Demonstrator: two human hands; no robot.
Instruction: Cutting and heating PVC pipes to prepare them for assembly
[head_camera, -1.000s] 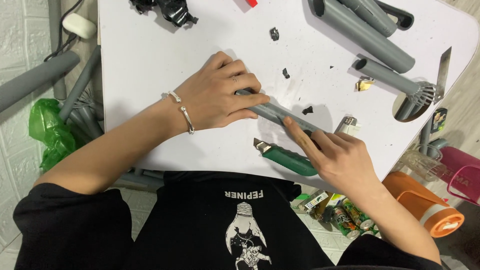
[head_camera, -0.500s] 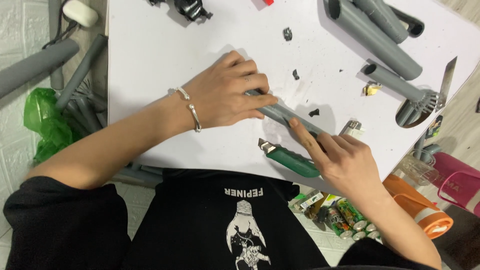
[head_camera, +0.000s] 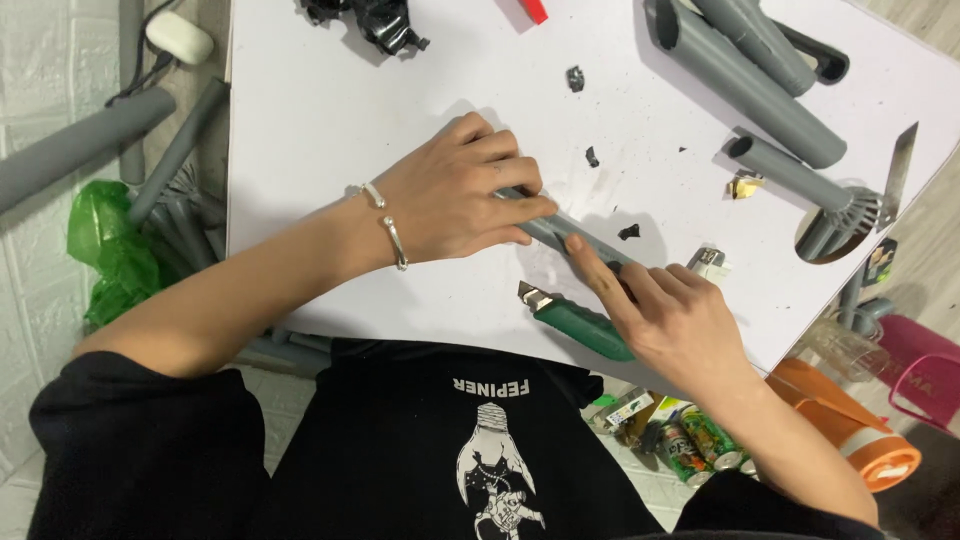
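Your left hand lies palm down on the white counter, fingers curled over one end of a short grey pipe and pressing it flat. A silver bracelet circles that wrist. Your right hand comes in from the near right; its forefinger stretches along the pipe's other end and touches it, while the remaining fingers are folded loosely. How firmly this hand grips cannot be told. The pipe lies slanted near the counter's near edge, between your two hands.

Just beside your right hand, on the near side, lies a green utility knife with its metal tip pointing left. It touches the edge of your palm, but whether the hand holds it cannot be told. A small silver lighter sits just beyond your right hand.

Small black scraps are scattered on the counter past the pipe. At the far right, several longer grey pipes lie side by side, and another grey pipe with a splayed, slit end rests near a metal blade at the counter's right edge. A heap of black plastic sits at the far edge.

Left of the counter, more grey pipes lean beside a green plastic bag. Near right, below the counter, stand an orange container and some cans.
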